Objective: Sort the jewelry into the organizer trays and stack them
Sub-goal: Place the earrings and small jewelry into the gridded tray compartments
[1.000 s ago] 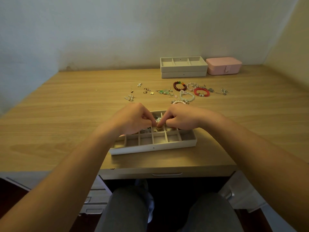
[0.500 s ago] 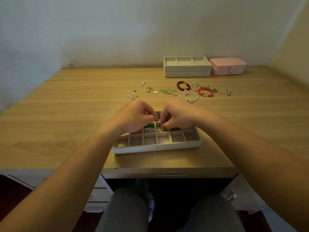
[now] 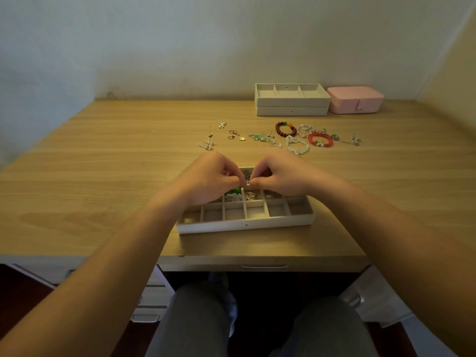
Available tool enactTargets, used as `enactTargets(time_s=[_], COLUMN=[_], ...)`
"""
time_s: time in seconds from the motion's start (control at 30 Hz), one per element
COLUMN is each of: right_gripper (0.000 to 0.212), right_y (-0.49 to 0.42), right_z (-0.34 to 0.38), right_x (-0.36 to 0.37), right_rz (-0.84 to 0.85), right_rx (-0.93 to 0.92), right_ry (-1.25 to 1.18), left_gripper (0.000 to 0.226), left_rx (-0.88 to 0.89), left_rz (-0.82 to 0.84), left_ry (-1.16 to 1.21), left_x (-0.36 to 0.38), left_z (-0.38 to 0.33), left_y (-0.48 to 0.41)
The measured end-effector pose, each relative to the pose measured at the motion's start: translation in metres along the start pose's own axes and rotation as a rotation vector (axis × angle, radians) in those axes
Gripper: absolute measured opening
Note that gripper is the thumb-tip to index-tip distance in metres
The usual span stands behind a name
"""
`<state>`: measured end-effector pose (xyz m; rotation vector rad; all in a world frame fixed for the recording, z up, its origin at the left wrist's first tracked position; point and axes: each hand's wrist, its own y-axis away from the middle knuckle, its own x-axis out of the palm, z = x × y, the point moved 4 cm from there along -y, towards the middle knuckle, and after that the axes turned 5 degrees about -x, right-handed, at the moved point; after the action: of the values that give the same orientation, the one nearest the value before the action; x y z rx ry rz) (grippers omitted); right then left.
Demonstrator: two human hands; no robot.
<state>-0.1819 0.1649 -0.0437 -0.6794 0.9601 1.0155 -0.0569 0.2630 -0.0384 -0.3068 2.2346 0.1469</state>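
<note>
L hand (image 3: 208, 177), R hand (image 3: 282, 176) rose, pinching 1 trinket (image 3: 247, 180), prob. silver.

Dim, warm indoor light; yellowish cast on wooden surface (image 3: 103, 163). Wall (image 3: 180, 47) unevenly lit — paler at centre, bluish grey at left. Soft shadow under left hand (image 3: 208, 179) and right hand (image 3: 280, 179) darkens tray (image 3: 244, 224) compartments. Space under surface near black. Strong wide-angle bend at frame edges — forearms stretched, soft. Silvery piece (image 3: 247, 180) pinched between fingers (image 3: 238, 179) grainy, unreadable.
</note>
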Motion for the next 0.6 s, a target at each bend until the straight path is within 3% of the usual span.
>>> enactTargets(time_s=[0.23, 0.6], right_gripper=[0.021, 0.026], right_y=[0.007, 0.011], right_z=[-0.005, 0.000], right_x=[-0.004, -0.002], right_rz=[0.121, 0.169], right_rx=[0.026, 0.006], right_ry=[-0.133, -0.025], left_gripper=[0.030, 0.030], left_rx=[0.001, 0.012], left_rz=[0.071, 0.096], left_ry=[-0.072, -0.209], left_x=[0.007, 0.015], left_z=[0.000, -0.003], left_y=[-0.002, -0.002])
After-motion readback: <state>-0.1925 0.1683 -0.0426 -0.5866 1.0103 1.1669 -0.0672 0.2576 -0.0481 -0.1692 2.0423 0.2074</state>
